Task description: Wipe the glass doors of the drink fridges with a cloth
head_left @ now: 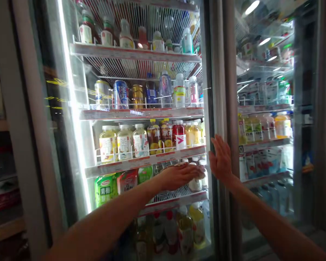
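Observation:
My left hand (180, 176) stretches out flat, palm down, with fingers together and pointing right. It is in front of the lower shelves of a lit drinks fridge and holds nothing; I cannot tell whether it touches the glass. Behind its fingertips stands a white-capped bottle (195, 184), partly covered. My right hand (221, 158) lies with fingers extended against the metal door frame (218, 90) at the fridge's right side. Just left of it, on the middle shelf, stand a red drink bottle (179, 135) and dark iced-tea bottles (167, 136) with yellow caps.
Cans (120, 95) and bottles line the shelf above. Green snack pouches (105, 189) hang lower left, with large bottles (184, 230) below. To the right is another glass-fronted fridge (264, 145) full of drinks. Dark shelving (2, 125) stands at far left.

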Motion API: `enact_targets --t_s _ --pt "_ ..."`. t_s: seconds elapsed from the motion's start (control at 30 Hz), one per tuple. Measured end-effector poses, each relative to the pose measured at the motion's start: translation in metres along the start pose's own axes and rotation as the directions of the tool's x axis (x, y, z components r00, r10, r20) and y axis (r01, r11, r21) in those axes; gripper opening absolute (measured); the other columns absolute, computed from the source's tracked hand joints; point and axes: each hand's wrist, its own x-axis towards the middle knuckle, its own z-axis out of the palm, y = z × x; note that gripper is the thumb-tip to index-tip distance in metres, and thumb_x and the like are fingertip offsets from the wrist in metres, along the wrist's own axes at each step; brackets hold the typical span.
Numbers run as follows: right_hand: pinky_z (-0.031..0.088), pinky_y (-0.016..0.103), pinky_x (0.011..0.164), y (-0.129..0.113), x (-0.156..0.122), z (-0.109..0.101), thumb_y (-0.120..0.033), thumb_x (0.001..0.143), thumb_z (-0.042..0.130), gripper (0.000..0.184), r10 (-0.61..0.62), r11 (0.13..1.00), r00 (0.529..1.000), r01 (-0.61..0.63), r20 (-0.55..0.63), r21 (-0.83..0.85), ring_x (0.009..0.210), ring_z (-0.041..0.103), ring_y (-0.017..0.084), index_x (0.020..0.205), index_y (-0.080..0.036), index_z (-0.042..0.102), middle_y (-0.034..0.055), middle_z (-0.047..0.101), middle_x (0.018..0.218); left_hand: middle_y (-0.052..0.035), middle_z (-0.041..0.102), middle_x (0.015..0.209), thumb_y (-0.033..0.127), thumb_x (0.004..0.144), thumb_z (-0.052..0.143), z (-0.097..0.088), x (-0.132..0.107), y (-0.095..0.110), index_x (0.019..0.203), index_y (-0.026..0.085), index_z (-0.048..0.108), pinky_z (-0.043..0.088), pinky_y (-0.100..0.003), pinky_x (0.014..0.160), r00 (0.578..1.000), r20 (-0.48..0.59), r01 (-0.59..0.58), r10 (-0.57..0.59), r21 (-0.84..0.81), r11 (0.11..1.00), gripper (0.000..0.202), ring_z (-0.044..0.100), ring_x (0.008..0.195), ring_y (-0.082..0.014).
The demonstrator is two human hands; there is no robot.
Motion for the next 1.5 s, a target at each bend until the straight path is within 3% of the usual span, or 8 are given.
enact_targets --t_s 0.4,0.53,0.73,0.9,1.07,1.23,1.4,1.5 --pt "0.024 0.049 0.109 -0.068 -0.011 0.023 -0.024 0.091 0.035 0.058 -0.11 0.991 0.989 0.1 0.098 0.094 0.137 0.026 0.023 0.145 -0.029 0.014 0.0069 0.03 0.148 0.0001 0.042 0.142 0.012 0.086 0.038 -0.017 -0.111 0.017 0.134 0.022 0.04 0.024 -0.035 0.113 0.977 -0.035 0.213 -0.21 0.142 0.967 0.049 0.028 0.136 -0.0145" --pt "0.023 0.05 0.109 -0.085 -0.011 0.027 -0.023 0.091 0.035 0.059 -0.092 0.991 0.992 0.083 0.082 0.107 0.138 0.021 0.024 0.145 -0.03 0.011 0.0056 0.024 0.15 -0.0052 0.042 0.142 0.006 0.084 0.037 -0.029 -0.134 0.0 0.138 0.02 0.035 0.019 -0.044 0.114 0.738 -0.35 0.663 -0.577 0.216 0.717 0.055 0.022 0.139 -0.0199" --pt "0.022 0.048 0.11 -0.111 -0.025 0.036 -0.021 0.091 0.037 0.061 -0.217 0.969 0.963 0.193 0.157 0.157 0.138 0.023 0.022 0.145 -0.03 0.011 0.0046 0.026 0.149 0.0013 0.045 0.139 0.016 0.087 0.041 -0.029 -0.163 0.019 0.13 0.022 0.045 0.022 -0.036 0.115 0.963 -0.105 0.268 -0.25 0.233 0.935 0.044 0.028 0.136 -0.0151" --pt "0.024 0.049 0.11 -0.122 -0.025 0.044 -0.022 0.09 0.038 0.061 -0.199 0.972 0.973 0.18 0.12 0.15 0.138 0.024 0.023 0.145 -0.031 0.011 0.0042 0.023 0.15 -0.0014 0.041 0.143 0.009 0.087 0.036 -0.034 -0.179 0.011 0.135 0.024 0.039 0.02 -0.042 0.115 0.698 -0.319 0.714 -0.641 0.24 0.658 0.051 0.024 0.138 -0.0159" --pt "0.021 0.05 0.111 -0.134 -0.034 0.048 -0.021 0.089 0.04 0.065 -0.334 0.934 0.926 0.301 0.177 0.191 0.138 0.023 0.023 0.145 -0.031 0.007 0.0042 0.024 0.15 0.0046 0.041 0.142 0.017 0.088 0.04 -0.027 -0.201 0.038 0.132 0.027 0.043 0.018 -0.037 0.117 0.961 -0.1 0.276 -0.259 0.259 0.925 0.045 0.022 0.138 -0.0138" --pt "0.02 0.051 0.111 -0.14 -0.032 0.051 -0.021 0.089 0.039 0.065 -0.263 0.957 0.953 0.238 0.15 0.166 0.139 0.02 0.024 0.145 -0.031 0.008 0.0035 0.019 0.152 -0.0039 0.041 0.142 0.01 0.087 0.038 -0.039 -0.217 0.023 0.14 0.023 0.031 0.018 -0.043 0.115 0.615 -0.416 0.787 -0.669 0.28 0.549 0.055 0.017 0.14 -0.0179" --pt "0.017 0.049 0.112 -0.15 -0.043 0.053 -0.019 0.088 0.039 0.059 -0.437 0.89 0.878 0.39 0.196 0.237 0.138 0.022 0.021 0.144 -0.025 0.022 0.0063 0.029 0.148 0.0015 0.047 0.138 0.011 0.085 0.045 -0.031 -0.224 0.043 0.132 0.026 0.042 0.021 -0.041 0.115 0.922 -0.161 0.385 -0.352 0.297 0.874 0.049 0.025 0.137 -0.0162" --pt "0.017 0.049 0.112 -0.152 -0.049 0.054 -0.019 0.088 0.038 0.055 -0.414 0.902 0.889 0.37 0.198 0.224 0.139 0.021 0.021 0.142 -0.023 0.027 0.0081 0.031 0.147 -0.0017 0.044 0.14 0.011 0.087 0.041 -0.035 -0.23 0.037 0.136 0.026 0.037 0.021 -0.043 0.115 0.821 -0.248 0.57 -0.515 0.291 0.768 0.051 0.023 0.138 -0.0165"
